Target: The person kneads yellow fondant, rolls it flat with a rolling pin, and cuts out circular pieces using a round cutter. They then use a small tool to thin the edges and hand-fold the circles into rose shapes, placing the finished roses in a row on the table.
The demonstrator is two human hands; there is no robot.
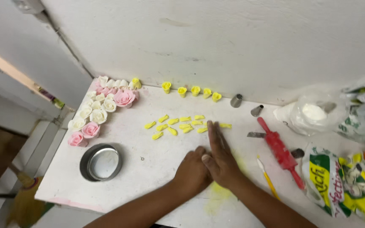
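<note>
Yellow paste pieces (182, 125) lie just beyond the hands, where the flat, open right hand (220, 158) seems to be rolling something unseen while the left hand (193, 171) rests curled beside it, apparently empty.

Head-worn view, steeply down, close over white worktable (148, 169).

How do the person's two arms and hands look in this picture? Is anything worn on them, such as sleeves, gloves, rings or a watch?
Both forearms are bare as far as the picture shows; no sleeve is visible. The left hand and the right hand wear no gloves. No ring, watch or bracelet can be seen. A short, unpainted nail shows on the right thumb. No markings are visible on either arm.
</note>
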